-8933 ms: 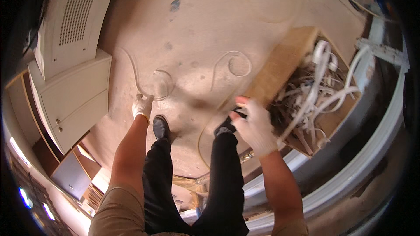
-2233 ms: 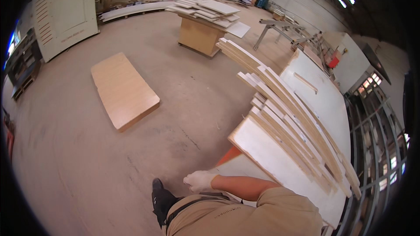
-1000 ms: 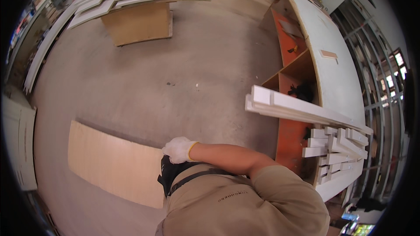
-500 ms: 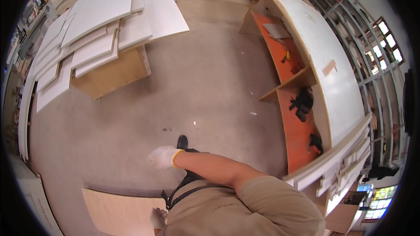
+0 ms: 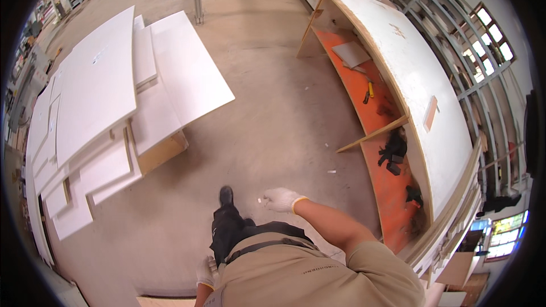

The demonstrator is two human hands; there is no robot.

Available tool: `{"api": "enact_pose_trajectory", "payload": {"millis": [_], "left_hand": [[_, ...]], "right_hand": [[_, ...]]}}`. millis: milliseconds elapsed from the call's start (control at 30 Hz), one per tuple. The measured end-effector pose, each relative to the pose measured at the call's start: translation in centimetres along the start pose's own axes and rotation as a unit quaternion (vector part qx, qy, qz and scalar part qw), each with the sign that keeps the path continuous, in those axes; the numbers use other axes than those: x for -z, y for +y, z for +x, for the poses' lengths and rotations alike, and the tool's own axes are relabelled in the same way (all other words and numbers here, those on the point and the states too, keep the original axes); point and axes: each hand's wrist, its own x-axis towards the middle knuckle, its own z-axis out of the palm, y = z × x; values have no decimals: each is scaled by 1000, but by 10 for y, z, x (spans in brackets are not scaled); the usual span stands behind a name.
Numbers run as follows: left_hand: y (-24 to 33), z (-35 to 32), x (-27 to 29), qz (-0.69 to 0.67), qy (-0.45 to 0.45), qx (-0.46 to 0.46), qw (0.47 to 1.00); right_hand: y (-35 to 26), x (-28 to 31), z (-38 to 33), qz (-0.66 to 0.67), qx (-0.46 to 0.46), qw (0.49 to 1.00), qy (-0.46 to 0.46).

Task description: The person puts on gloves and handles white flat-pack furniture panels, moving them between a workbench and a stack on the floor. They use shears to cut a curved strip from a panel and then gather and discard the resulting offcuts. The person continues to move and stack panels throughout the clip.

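Observation:
My right hand [image 5: 282, 199] wears a white glove and swings in front of my body, loosely curled, holding nothing. My left hand [image 5: 206, 273], also gloved, hangs low at my side near the lower edge, close to the corner of a wooden board [image 5: 165, 301]; I cannot tell whether it grips anything. My black shoe [image 5: 226, 195] steps forward on the concrete floor [image 5: 273, 113].
A stack of white panels [image 5: 108, 108] lies on a wooden base to my left. To my right stands a long white-topped bench [image 5: 415, 79] with an orange shelf [image 5: 387, 136] holding tools and dark objects. Metal shelving [image 5: 483, 51] lines the far right.
The view has swung: the panel stack and the bench have slid nearer and lower in view. My right hand has moved to the right, and my left hand now shows at the lower edge.

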Motion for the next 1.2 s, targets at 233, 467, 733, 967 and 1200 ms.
{"api": "enact_pose_trajectory", "payload": {"millis": [233,467,733,967,1200], "left_hand": [[129,86,-60,118,29,48,991],[255,140,-168,167,-85,8,982],[286,182,-310,283,-39,38,958],[300,190,-468,495,-27,-52,867],[376,197,-618,566,-101,-276,770]], "right_hand": [[81,34,4,118,-150,979,76],[146,134,-27,228,-300,908,184],[224,326,-42,80,-260,929,250],[307,504,-61,90,-158,873,453],[397,661,-6,114,-234,736,625]]}}
